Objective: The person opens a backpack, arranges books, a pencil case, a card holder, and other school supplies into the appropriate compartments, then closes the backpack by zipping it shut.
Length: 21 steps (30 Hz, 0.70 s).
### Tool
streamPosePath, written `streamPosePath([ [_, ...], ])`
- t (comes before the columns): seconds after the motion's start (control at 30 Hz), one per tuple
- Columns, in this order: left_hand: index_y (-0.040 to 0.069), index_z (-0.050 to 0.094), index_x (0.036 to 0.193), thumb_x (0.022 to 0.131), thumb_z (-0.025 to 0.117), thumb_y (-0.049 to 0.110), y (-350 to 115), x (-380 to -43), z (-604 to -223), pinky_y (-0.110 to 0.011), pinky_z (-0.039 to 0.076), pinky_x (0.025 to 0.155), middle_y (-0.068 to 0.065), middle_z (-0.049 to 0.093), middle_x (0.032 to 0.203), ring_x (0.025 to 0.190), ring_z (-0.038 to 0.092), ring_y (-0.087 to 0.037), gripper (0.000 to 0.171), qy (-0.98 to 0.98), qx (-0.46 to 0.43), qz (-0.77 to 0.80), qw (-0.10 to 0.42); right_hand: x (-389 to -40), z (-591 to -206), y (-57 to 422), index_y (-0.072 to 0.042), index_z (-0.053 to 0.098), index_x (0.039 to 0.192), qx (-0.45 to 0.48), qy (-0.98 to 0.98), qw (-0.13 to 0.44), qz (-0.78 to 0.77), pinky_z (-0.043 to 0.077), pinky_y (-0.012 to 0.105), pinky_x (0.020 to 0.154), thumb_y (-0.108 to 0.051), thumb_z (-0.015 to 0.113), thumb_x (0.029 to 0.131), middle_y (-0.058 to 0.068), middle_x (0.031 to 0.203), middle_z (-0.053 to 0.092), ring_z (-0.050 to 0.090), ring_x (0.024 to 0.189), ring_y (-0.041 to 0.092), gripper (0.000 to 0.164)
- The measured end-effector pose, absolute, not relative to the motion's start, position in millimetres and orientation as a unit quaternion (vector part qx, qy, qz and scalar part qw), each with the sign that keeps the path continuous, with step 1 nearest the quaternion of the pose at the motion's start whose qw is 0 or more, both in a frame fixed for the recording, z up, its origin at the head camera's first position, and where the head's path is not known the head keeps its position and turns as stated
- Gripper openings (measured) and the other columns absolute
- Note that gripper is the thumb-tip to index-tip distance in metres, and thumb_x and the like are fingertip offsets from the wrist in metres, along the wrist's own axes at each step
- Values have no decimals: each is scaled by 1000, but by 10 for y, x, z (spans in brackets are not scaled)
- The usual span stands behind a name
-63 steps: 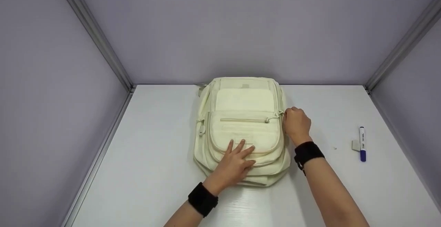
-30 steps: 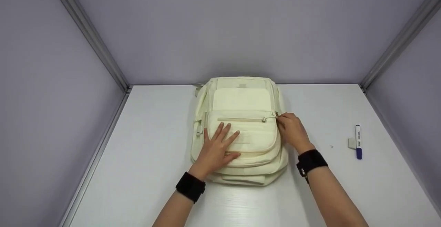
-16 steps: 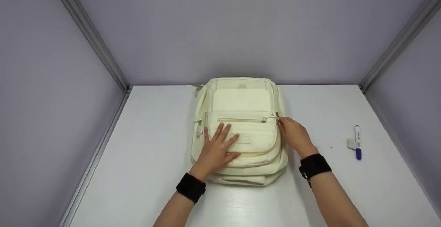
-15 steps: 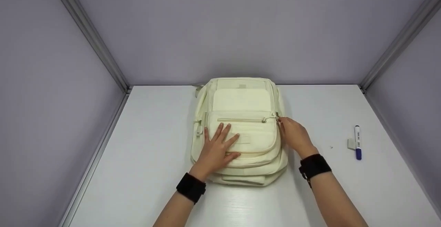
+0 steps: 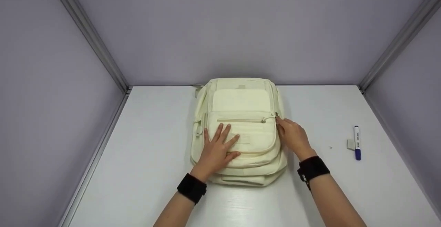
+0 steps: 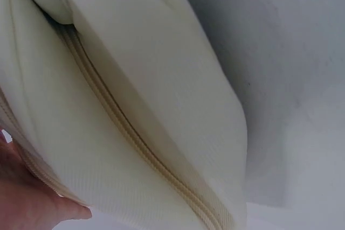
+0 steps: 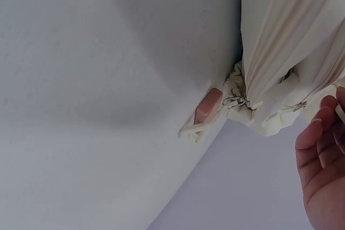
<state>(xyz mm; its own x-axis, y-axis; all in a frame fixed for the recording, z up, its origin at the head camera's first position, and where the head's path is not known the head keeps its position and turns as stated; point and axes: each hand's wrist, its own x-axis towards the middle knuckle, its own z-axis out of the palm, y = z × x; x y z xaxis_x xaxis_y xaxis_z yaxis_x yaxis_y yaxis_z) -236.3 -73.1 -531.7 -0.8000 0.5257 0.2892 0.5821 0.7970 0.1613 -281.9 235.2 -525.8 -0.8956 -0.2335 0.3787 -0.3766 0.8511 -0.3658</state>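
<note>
A cream backpack (image 5: pixel 242 100) lies front side up on the white table. Across its front pocket my left hand (image 5: pixel 214 151) is spread, fingers straight, pressing on the fabric. The left wrist view catches part of that hand (image 6: pixel 29 195) beside a curved beige zipper (image 6: pixel 129 130). At the pocket's right side, my right hand (image 5: pixel 294 137) pinches a small pale zipper pull (image 7: pixel 340 113) between curled fingers (image 7: pixel 311 133), next to the metal zipper hardware (image 5: pixel 277 115). Most of the pull is hidden by the fingers or outside the right wrist view.
On the right of the table (image 5: pixel 155 144) lie a white marker with a blue cap (image 5: pixel 357 142), a small grey-white block (image 5: pixel 350 144) and a tiny scrap (image 5: pixel 330 147). A pinkish block (image 7: pixel 209 106) shows beside the backpack. Grey panels (image 5: pixel 241 30) enclose the table.
My left hand has shifted left and a little upward across the pocket and spread there. My right hand has moved slightly down the pocket's right side. The backpack stays in place.
</note>
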Motion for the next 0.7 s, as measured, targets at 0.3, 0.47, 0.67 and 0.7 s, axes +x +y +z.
streamPosePath([
  [0.3, 30, 47, 148, 97, 44, 59, -655, -2420, -5256, -77, 13, 101, -10, 23, 160, 148, 11, -33, 58, -951, -279, -103, 84, -2923, -5218, 2321, 1, 63, 129, 127, -956, 101, 244, 51, 52, 77, -10, 55, 101, 20, 101, 67, 64, 93, 40, 31],
  [0.47, 31, 45, 149, 98, 43, 60, -609, -2481, -5241, -76, 13, 102, -9, 21, 161, 148, 9, -33, 58, -955, -273, -94, 66, -2955, -5189, 2336, -3, 61, 132, 107, -961, 91, 238, 51, 51, 71, -12, 54, 102, 19, 95, 66, 64, 86, 38, 32],
  [0.67, 32, 43, 149, 97, 42, 60, -608, -2494, -5234, -75, 13, 103, -8, 20, 161, 148, 9, -34, 59, -957, -269, -93, 55, -2901, -5188, 2359, -6, 64, 129, 104, -961, 108, 231, 43, 41, 57, -10, 58, 100, 9, 74, 56, 51, 61, 25, 31],
  [0.7, 32, 43, 149, 98, 42, 60, -610, -2493, -5230, -75, 13, 103, -8, 20, 161, 148, 9, -34, 59, -957, -269, -93, 56, -2887, -5191, 2364, -6, 66, 127, 108, -960, 116, 232, 42, 41, 56, -9, 59, 99, 9, 72, 55, 49, 59, 24, 30],
])
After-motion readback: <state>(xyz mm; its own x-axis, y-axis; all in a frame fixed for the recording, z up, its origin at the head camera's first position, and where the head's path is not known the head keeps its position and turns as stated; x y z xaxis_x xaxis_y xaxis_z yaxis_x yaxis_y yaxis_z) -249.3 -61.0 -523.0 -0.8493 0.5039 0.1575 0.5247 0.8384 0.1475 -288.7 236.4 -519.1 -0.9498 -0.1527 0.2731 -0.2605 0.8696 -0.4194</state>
